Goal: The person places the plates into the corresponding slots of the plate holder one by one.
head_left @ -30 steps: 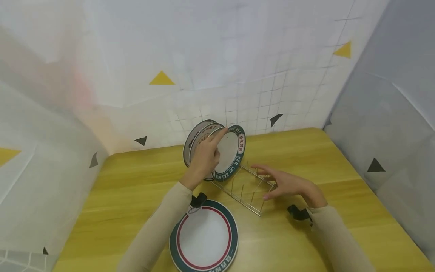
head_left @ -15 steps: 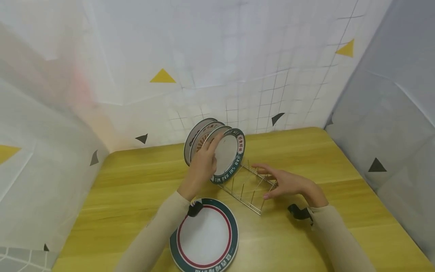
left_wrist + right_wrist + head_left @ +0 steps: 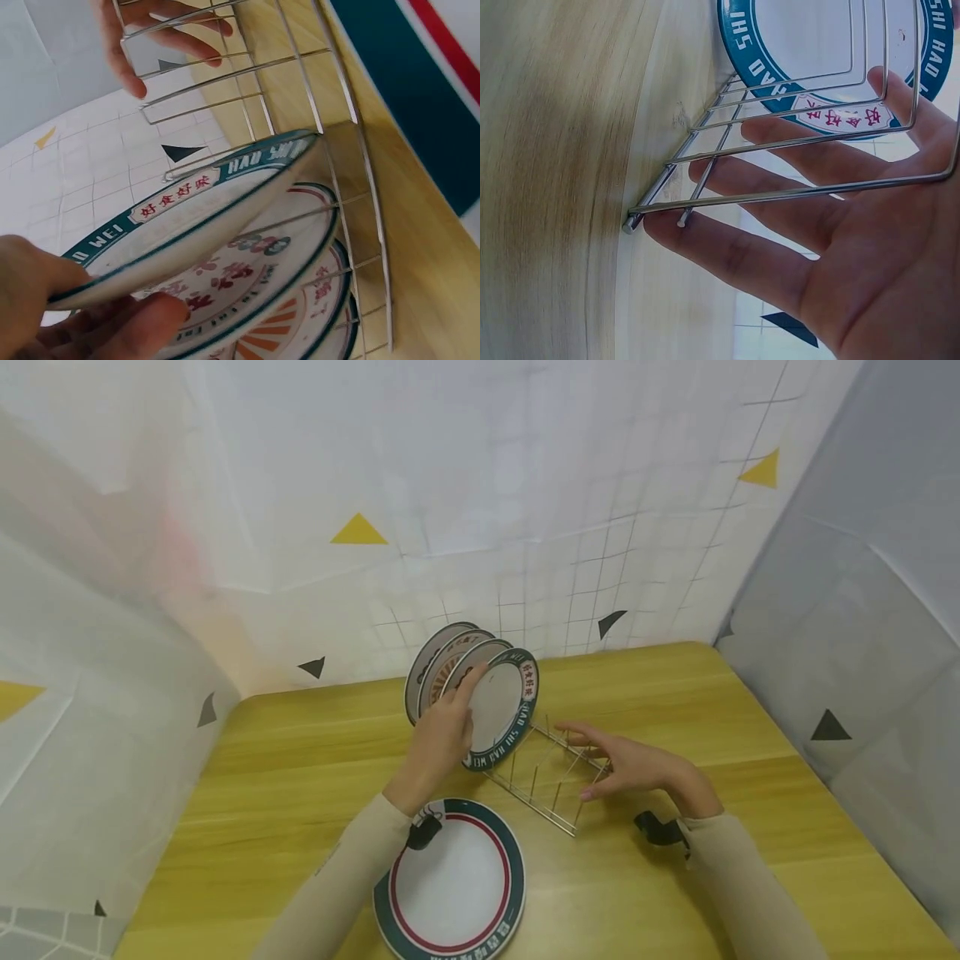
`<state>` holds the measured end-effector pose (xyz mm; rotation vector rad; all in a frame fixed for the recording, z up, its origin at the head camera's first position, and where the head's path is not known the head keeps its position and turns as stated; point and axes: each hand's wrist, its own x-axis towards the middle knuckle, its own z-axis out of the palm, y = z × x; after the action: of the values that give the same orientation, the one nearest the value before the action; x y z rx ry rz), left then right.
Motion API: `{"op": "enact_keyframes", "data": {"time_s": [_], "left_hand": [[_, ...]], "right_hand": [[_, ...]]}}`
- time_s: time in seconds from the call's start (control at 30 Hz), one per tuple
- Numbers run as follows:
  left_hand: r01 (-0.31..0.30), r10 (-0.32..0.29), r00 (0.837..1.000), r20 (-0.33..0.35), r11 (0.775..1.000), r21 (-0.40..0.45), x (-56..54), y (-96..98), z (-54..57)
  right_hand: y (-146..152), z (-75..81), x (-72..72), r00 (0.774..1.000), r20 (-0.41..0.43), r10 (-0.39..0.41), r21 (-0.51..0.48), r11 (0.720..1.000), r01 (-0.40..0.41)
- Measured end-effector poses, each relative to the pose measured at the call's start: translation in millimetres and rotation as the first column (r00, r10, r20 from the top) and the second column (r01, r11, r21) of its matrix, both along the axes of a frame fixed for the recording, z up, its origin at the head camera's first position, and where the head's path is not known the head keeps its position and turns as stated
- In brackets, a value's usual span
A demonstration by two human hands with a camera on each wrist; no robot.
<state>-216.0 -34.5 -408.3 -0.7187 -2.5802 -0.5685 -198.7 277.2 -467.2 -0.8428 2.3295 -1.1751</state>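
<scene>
My left hand point(image 3: 437, 735) pinches the edge of a white plate with a green lettered rim point(image 3: 498, 706). Thumb and fingers lie on opposite faces of that plate in the left wrist view, and its lower edge sits at the wires of a metal dish rack point(image 3: 536, 793). Several more plates point(image 3: 255, 255) stand tilted behind it, partly hidden. At the rack's right end is my right hand point(image 3: 633, 764). Its fingers point(image 3: 772, 180) are spread and fairly straight behind the wires in the right wrist view, touching the rack.
A larger white plate with a green rim and red ring point(image 3: 453, 877) lies flat on the wooden table point(image 3: 675, 702), in front of the rack and partly under the left forearm. A white wall covering point(image 3: 480, 485) with yellow and black triangles rises behind the table.
The held plate has come slightly down and toward me, and its gap from the plates behind has widened. My left hand has drawn back a little. My right hand stays put.
</scene>
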Motion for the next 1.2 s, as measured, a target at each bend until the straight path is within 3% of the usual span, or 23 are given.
{"op": "enact_keyframes", "data": {"time_s": [0.23, 0.37, 0.53, 0.63, 0.73, 0.8, 0.87, 0.97, 1.07, 1.13, 1.2], "left_hand": [[0.077, -0.077, 0.997, 0.019, 0.997, -0.002, 2.4, -7.9, -2.8], [0.102, -0.104, 0.993, 0.049, 0.994, 0.037, 15.0, -20.2, -1.6], [0.033, -0.047, 0.994, 0.102, 0.991, 0.132, 42.4, -52.7, -4.6], [-0.020, -0.005, 0.987, 0.161, 0.989, 0.150, 52.5, -77.9, -17.6], [-0.058, 0.015, 0.963, 0.268, 0.987, 0.152, 58.7, -104.2, -36.7], [-0.066, 0.005, 0.934, 0.358, 0.985, 0.159, 62.7, -121.2, -50.6], [-0.045, -0.039, 0.887, 0.460, 0.984, 0.170, 66.7, -135.5, -63.7], [0.007, -0.111, 0.781, 0.615, 0.986, 0.169, 72.4, -149.6, -79.8], [0.068, -0.170, 0.679, 0.714, 0.983, 0.170, 75.6, -155.0, -90.1], [0.091, -0.188, 0.635, 0.749, 0.981, 0.169, 77.0, -155.3, -93.8], [0.105, -0.204, 0.613, 0.763, 0.979, 0.177, 77.8, -154.1, -95.4]], "right_hand": [[1, -1.5, 1.6, 1.000, 0.004, -0.010, 0.004, 1.000, 0.010], [2, -2.7, 4.0, 1.000, 0.011, -0.009, 0.002, 1.000, 0.008], [1, -3.2, 3.0, 1.000, -0.008, -0.007, 0.020, 1.000, 0.007], [1, -3.6, 1.7, 1.000, -0.014, -0.010, 0.024, 1.000, 0.011], [2, -3.9, 0.2, 1.000, -0.015, -0.007, 0.024, 1.000, 0.007], [1, -3.5, -1.6, 1.000, -0.014, -0.002, 0.025, 1.000, 0.002], [1, -3.1, -2.7, 1.000, -0.012, 0.002, 0.025, 1.000, -0.001], [1, -2.6, -3.1, 1.000, -0.016, 0.000, 0.028, 1.000, 0.001], [3, -3.0, -2.8, 1.000, -0.017, -0.006, 0.027, 1.000, 0.007], [3, -3.9, -2.6, 1.000, -0.016, -0.009, 0.028, 1.000, 0.010], [3, -4.4, -2.2, 1.000, -0.007, -0.010, 0.022, 1.000, 0.010]]}}
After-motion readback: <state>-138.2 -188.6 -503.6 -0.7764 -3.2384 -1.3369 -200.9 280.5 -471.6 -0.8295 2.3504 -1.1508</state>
